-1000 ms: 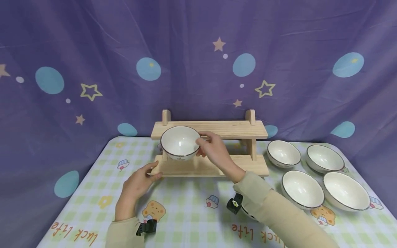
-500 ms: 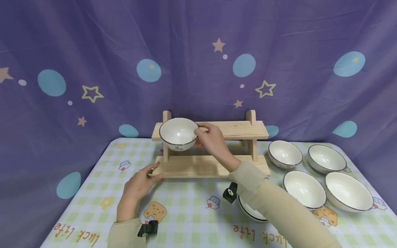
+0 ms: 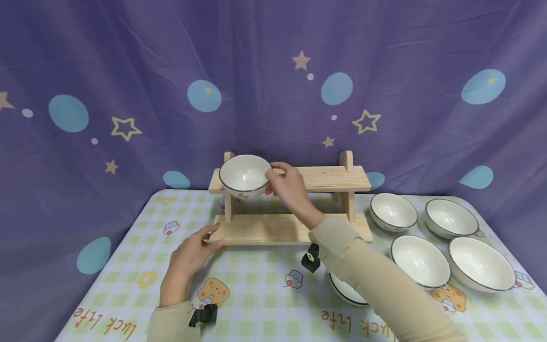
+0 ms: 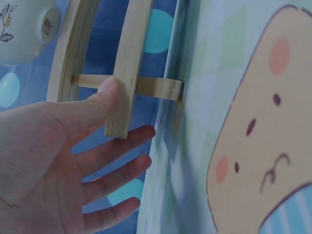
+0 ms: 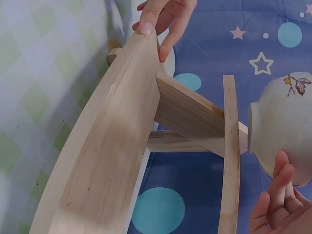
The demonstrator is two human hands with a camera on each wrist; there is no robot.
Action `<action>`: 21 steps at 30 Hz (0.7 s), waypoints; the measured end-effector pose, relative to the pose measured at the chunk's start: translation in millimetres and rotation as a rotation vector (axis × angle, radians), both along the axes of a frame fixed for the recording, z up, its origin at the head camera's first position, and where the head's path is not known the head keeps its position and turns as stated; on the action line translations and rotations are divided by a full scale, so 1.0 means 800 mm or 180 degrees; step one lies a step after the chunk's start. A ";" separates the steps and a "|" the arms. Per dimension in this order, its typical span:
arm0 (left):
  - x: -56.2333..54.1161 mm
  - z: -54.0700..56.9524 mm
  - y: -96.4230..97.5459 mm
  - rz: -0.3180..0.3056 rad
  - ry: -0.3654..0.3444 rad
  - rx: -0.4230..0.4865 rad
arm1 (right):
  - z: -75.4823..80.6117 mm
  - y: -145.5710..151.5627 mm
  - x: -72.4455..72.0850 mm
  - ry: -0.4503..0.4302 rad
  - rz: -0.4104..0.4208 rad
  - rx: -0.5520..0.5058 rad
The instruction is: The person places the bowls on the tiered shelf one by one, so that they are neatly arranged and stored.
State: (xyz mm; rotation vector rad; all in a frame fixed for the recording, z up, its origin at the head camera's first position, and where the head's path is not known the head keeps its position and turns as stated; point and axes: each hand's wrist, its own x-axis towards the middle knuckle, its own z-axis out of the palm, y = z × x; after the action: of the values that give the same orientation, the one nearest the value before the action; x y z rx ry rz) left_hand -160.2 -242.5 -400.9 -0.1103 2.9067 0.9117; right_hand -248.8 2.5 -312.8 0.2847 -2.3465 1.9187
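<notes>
A white bowl (image 3: 245, 173) with a dark rim overlaps the left end of the upper board in the head view. My right hand (image 3: 290, 187) holds it by the right side, thumb at the inside of the rim and fingers outside. From the right wrist, the bowl's foot (image 5: 251, 127) shows close over the upper board (image 5: 230, 161), beside a sprig pattern on the wall. The two-tier wooden rack (image 3: 260, 230) stands on the table. At the left end of its lower board, my left hand (image 3: 188, 256) grips the corner, thumb (image 4: 109, 90) pressed on the wood.
Several similar bowls stand at the right, among them a small one (image 3: 392, 212) close beside the rack and a large one (image 3: 480, 263). Another bowl (image 3: 347, 289) is partly hidden under my right sleeve. A checked cloth (image 3: 252, 285) covers the table; a purple curtain (image 3: 273, 118) hangs behind.
My right hand has raised the bowl and carried it away from me, from in front of the rack to the upper board's left end. The left hand stays at the lower board.
</notes>
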 end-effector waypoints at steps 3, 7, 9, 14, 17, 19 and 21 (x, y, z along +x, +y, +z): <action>0.000 -0.001 0.000 0.0007 0.0007 0.0002 | 0.000 -0.001 -0.003 -0.0013 -0.0044 -0.0012; 0.000 -0.001 -0.001 -0.0005 0.0033 0.0018 | 0.001 -0.003 -0.005 -0.0051 -0.0110 -0.0060; -0.001 0.000 -0.001 -0.0009 0.0039 0.0025 | 0.002 -0.005 -0.006 -0.0074 -0.0133 -0.0105; 0.000 0.000 -0.001 0.0001 0.0026 0.0031 | 0.003 -0.008 -0.009 -0.0143 -0.0148 -0.0208; 0.000 0.000 -0.001 0.0010 0.0021 0.0037 | 0.003 -0.009 -0.010 -0.0174 -0.0135 -0.0249; 0.000 -0.001 -0.001 0.0015 0.0015 0.0039 | 0.003 -0.009 -0.011 -0.0181 -0.0120 -0.0270; 0.000 -0.001 0.000 0.0023 0.0007 0.0032 | 0.003 -0.009 -0.012 -0.0193 -0.0098 -0.0272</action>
State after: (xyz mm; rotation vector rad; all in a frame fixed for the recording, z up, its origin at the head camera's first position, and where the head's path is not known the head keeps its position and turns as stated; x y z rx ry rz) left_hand -160.5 -242.8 -401.4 -0.1195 2.9053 0.9280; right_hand -258.0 -5.1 -310.2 0.1846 -2.2836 2.0343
